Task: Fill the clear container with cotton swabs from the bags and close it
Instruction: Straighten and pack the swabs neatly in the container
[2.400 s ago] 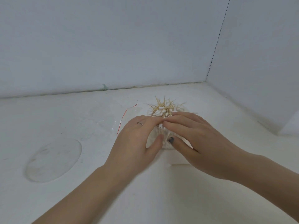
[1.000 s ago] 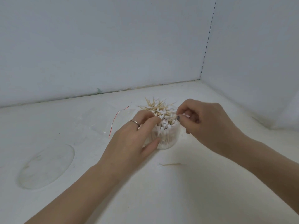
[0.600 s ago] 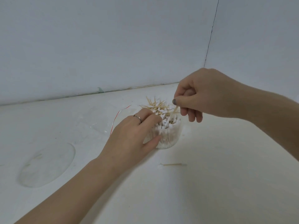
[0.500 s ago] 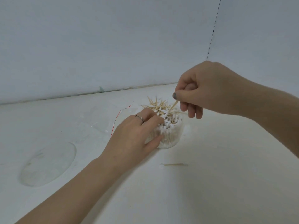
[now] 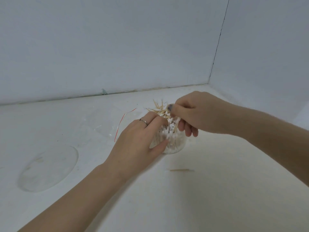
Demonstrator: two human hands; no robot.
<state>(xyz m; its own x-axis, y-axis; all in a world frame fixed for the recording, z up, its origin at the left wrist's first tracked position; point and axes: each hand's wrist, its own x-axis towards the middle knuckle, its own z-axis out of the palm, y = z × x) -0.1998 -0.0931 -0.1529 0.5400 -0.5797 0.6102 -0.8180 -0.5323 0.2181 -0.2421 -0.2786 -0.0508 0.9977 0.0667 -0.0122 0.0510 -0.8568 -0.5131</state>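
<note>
A small clear container point(image 5: 177, 144) stands on the white surface, packed with wooden-stick cotton swabs point(image 5: 168, 131) that poke out above its rim. My left hand point(image 5: 138, 141) grips the container's left side, thumb across the front. My right hand point(image 5: 192, 114) is just above the rim and pinches a single swab between thumb and forefinger, its tip down among the others. One loose swab point(image 5: 182, 170) lies on the surface in front of the container. The round clear lid point(image 5: 48, 168) lies flat at the left.
An empty clear plastic bag point(image 5: 107, 121) with a red tear strip point(image 5: 120, 124) lies behind my left hand. Walls close off the back and the right point(image 5: 267, 56), meeting in a corner.
My right hand pinched a swab, lifted it high above the container, and has now come back down with it to the rim. My left hand has stayed on the container.
</note>
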